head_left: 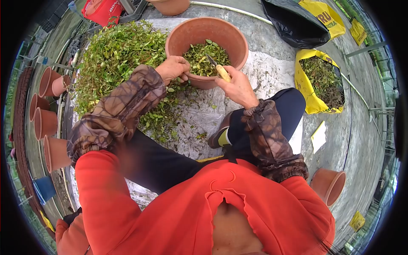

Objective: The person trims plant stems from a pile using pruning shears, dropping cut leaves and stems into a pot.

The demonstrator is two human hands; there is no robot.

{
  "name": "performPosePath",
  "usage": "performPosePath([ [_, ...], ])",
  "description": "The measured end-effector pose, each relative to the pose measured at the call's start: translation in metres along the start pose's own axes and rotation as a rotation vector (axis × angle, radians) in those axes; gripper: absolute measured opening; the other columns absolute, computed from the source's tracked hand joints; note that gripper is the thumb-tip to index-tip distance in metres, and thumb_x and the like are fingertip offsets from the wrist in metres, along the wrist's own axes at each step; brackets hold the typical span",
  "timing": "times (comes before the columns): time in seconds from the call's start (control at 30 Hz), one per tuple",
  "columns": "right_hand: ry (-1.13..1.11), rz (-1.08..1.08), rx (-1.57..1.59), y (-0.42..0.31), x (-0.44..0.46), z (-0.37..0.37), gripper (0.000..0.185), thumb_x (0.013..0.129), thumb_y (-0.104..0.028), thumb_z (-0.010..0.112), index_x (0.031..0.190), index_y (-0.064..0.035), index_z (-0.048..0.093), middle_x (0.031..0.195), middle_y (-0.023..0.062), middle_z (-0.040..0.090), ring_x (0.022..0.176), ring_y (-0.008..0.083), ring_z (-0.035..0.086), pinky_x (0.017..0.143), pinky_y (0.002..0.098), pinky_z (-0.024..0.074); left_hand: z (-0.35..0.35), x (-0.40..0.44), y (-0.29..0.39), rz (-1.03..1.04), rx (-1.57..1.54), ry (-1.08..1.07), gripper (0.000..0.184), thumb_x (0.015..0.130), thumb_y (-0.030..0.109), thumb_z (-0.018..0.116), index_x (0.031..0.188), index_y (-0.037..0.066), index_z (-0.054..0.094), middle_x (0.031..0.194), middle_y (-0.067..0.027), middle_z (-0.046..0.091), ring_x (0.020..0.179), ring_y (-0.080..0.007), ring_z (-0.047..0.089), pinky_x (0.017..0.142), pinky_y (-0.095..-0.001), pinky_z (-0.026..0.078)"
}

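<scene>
A terracotta-coloured pot [206, 32] stands before me, partly filled with cut green and yellowish leaves [199, 59]. My right hand [239, 87], at the pot's near right rim, is closed around pruning shears [222, 73] with a pale yellow handle. Their dark tip points over the leaves in the pot. My left hand [174, 69] is at the near left rim, its fingertips pinched together; what lies between them is too small to make out. Beside that hand, a large heap of leafy stems [121, 59] spreads on the white sheet [259, 70].
At right stands a yellow bag [304, 83] of dried cuttings, with a black plastic bag [293, 25] behind it. Several empty pots [46, 123] line the left side. Another pot [328, 187] lies near my right elbow. A red bucket [102, 12] is at the back left.
</scene>
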State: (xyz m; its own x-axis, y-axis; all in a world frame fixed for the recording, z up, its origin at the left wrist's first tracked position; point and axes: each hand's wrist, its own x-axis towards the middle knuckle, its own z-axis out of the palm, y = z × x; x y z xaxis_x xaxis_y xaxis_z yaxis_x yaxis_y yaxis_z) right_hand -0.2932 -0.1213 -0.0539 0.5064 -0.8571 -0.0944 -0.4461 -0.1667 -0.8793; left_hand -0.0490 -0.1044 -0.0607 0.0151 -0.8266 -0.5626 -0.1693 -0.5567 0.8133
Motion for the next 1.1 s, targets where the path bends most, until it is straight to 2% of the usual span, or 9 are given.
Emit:
performPosePath([
  [0.03,-0.011,-0.002,0.018,-0.001,-0.002,0.000,0.039,0.082,-0.021,0.064,0.114,0.0004,0.058,0.073,0.0045,0.060,0.055,0.0087,0.054,0.050,0.0253,0.0447,-0.002,0.001,-0.002,0.014,-0.047,0.008,0.011,0.088,0.005,0.052,0.098,0.001,0.055,0.080,-0.0073,0.060,0.064,-0.0149,0.060,0.055,-0.0265,0.048],
  [0.13,-0.164,0.076,0.013,-0.023,-0.015,-0.007,0.040,0.075,-0.025,0.063,0.107,-0.0005,0.060,0.083,0.0201,0.065,0.076,0.0302,0.065,0.068,0.0391,0.0489,-0.008,0.005,-0.004,0.038,-0.164,0.021,0.018,0.086,0.001,0.055,0.104,-0.003,0.052,0.084,-0.0098,0.059,0.069,-0.0180,0.061,0.059,-0.0288,0.050],
  [0.33,-0.208,-0.031,-0.058,-0.031,-0.015,-0.001,0.039,0.075,-0.023,0.062,0.106,0.0005,0.060,0.080,0.0175,0.064,0.071,0.0256,0.063,0.066,0.0372,0.0483,-0.001,-0.006,0.005,0.090,-0.116,0.020,0.028,0.084,0.002,0.057,0.110,-0.002,0.047,0.089,-0.0115,0.059,0.069,-0.0191,0.061,0.061,-0.0306,0.050],
  [0.43,-0.242,0.016,-0.010,-0.036,-0.014,-0.002,0.039,0.075,-0.022,0.063,0.106,0.0013,0.060,0.079,0.0166,0.064,0.070,0.0240,0.062,0.065,0.0362,0.0481,0.000,-0.006,0.005,0.103,-0.104,0.001,0.035,0.083,0.001,0.059,0.116,-0.003,0.048,0.087,-0.0125,0.063,0.068,-0.0181,0.063,0.056,-0.0278,0.050],
  [0.53,-0.183,-0.014,0.020,-0.029,-0.012,-0.001,0.040,0.074,-0.022,0.064,0.107,0.0015,0.061,0.079,0.0163,0.064,0.069,0.0233,0.062,0.065,0.0357,0.0481,0.005,-0.022,0.018,0.004,-0.048,0.024,0.026,0.086,0.007,0.057,0.110,0.003,0.049,0.088,-0.0082,0.062,0.071,-0.0169,0.061,0.060,-0.0283,0.048],
  [0.63,-0.075,0.039,0.070,-0.023,-0.007,-0.007,0.041,0.074,-0.023,0.064,0.108,0.0011,0.061,0.078,0.0155,0.064,0.069,0.0224,0.062,0.064,0.0352,0.0481,-0.007,-0.015,0.012,0.001,-0.076,-0.127,0.022,0.088,0.011,0.058,0.108,0.006,0.051,0.087,-0.0051,0.063,0.071,-0.0151,0.062,0.057,-0.0256,0.047],
  [0.8,-0.023,0.082,-0.058,-0.007,0.005,-0.020,0.041,0.075,-0.024,0.062,0.108,0.0004,0.061,0.083,0.0222,0.065,0.076,0.0323,0.065,0.069,0.0397,0.0489,-0.009,-0.017,0.006,-0.073,-0.019,-0.141,0.007,0.090,0.015,0.057,0.093,0.008,0.058,0.076,-0.0004,0.065,0.059,-0.0098,0.061,0.052,-0.0220,0.049],
  [1.0,0.011,0.093,-0.121,-0.005,0.003,-0.017,0.041,0.075,-0.026,0.061,0.107,0.0004,0.061,0.085,0.0225,0.065,0.078,0.0323,0.065,0.070,0.0394,0.0491,-0.011,-0.016,0.001,-0.095,0.027,-0.056,0.006,0.090,0.014,0.056,0.091,0.009,0.057,0.076,-0.0008,0.064,0.058,-0.0097,0.060,0.051,-0.0217,0.048],
  [1.1,-0.065,0.131,-0.090,-0.007,-0.001,-0.019,0.040,0.075,-0.026,0.061,0.106,0.0002,0.061,0.086,0.0223,0.065,0.079,0.0318,0.065,0.071,0.0392,0.0489,-0.015,-0.014,-0.005,-0.098,0.032,-0.045,0.006,0.090,0.015,0.056,0.091,0.009,0.057,0.077,-0.0010,0.064,0.059,-0.0097,0.060,0.050,-0.0221,0.047],
])
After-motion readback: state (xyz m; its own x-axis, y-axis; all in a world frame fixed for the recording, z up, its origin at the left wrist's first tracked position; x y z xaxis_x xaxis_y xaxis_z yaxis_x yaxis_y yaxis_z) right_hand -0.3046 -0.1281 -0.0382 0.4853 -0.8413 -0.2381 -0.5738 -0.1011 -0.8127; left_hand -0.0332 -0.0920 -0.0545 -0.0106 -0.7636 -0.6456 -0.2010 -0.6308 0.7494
